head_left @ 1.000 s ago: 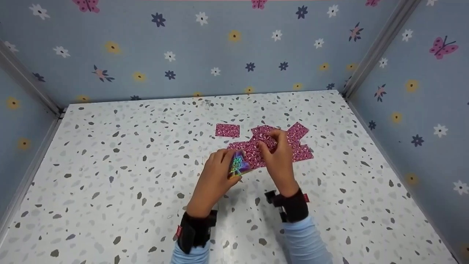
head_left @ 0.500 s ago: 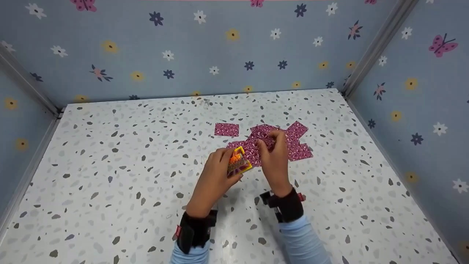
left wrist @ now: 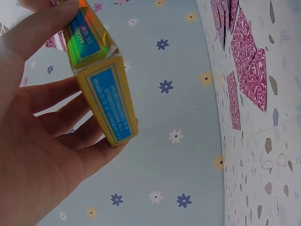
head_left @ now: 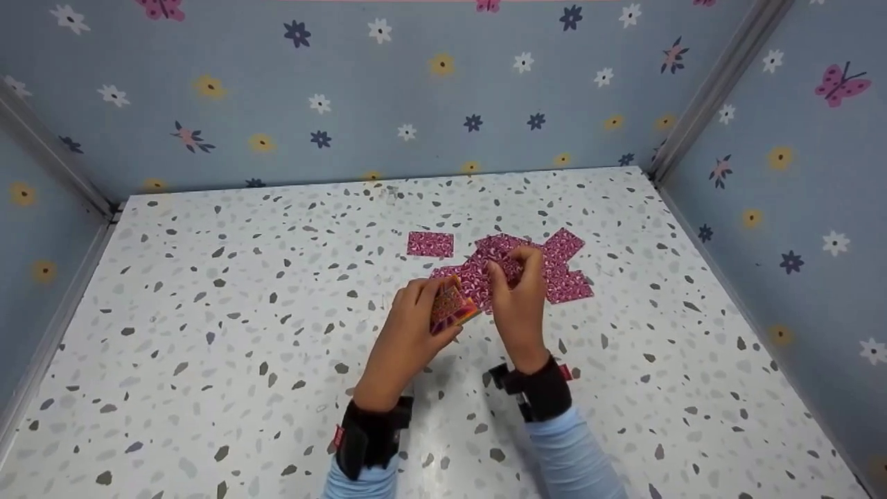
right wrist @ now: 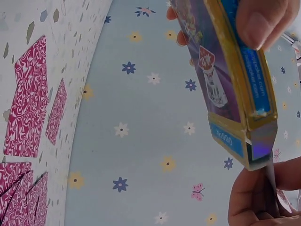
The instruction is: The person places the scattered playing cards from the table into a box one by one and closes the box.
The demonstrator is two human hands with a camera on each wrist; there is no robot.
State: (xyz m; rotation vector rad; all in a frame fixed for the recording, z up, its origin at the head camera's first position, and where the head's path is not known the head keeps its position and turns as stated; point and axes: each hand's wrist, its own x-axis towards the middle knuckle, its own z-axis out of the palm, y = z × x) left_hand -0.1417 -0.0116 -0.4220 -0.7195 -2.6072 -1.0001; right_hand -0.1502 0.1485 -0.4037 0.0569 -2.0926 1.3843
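Note:
My left hand [head_left: 409,322] grips a shiny playing-card box [head_left: 452,305], thumb on one narrow side and fingers spread along the other. In the left wrist view, the box [left wrist: 106,101] shows yellow edges and blue printed panels. My right hand [head_left: 521,301] pinches a thin card between thumb and fingers, just right of the box. From the right wrist, the card [right wrist: 272,181] is seen nearly edge-on below the box's end [right wrist: 254,150]. Several pink-and-white patterned playing cards [head_left: 568,287] lie overlapping under and beyond the right hand, which hides part of them.
One patterned card [head_left: 430,244] lies apart, behind and left of the pile. The speckled white table [head_left: 242,333] meets a blue flowered back wall [head_left: 388,83], with a side panel [head_left: 797,194] at the right and another at the left.
The box has tilted in my left hand, its shine turning from blue-purple to orange and dull red. My right hand has shifted slightly left. The cards on the table stay put.

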